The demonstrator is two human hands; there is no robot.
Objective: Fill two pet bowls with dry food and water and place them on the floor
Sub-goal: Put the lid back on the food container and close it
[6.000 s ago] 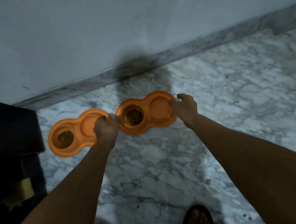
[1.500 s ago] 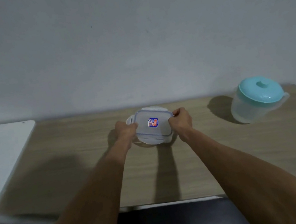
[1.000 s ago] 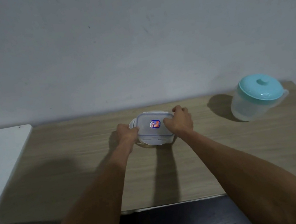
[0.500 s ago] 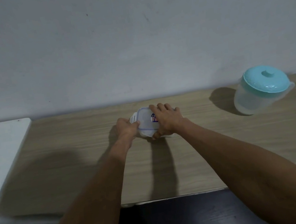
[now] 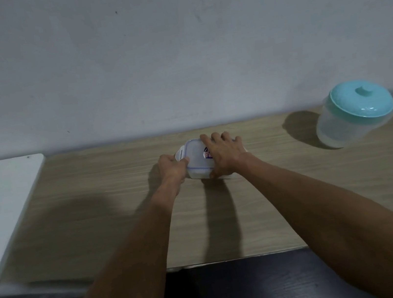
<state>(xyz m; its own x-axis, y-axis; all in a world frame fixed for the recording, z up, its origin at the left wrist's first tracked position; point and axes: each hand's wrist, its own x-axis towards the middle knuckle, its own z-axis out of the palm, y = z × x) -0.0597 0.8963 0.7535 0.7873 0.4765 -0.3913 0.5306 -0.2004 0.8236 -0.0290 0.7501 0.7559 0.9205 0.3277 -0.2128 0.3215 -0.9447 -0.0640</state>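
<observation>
Right hand (image 5: 225, 156) moved from edge onto container lid (image 5: 195, 155), fingers spread | left hand (image 5: 172, 165) pinches side clasp (image 5: 181, 154), probably | risk: uneven press, lid skews

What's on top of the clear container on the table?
A clear lid with a blue seal and a sticker; the right hand lies across it, hiding its right half. The left hand holds the container at its left end. Contents not visible.
</observation>
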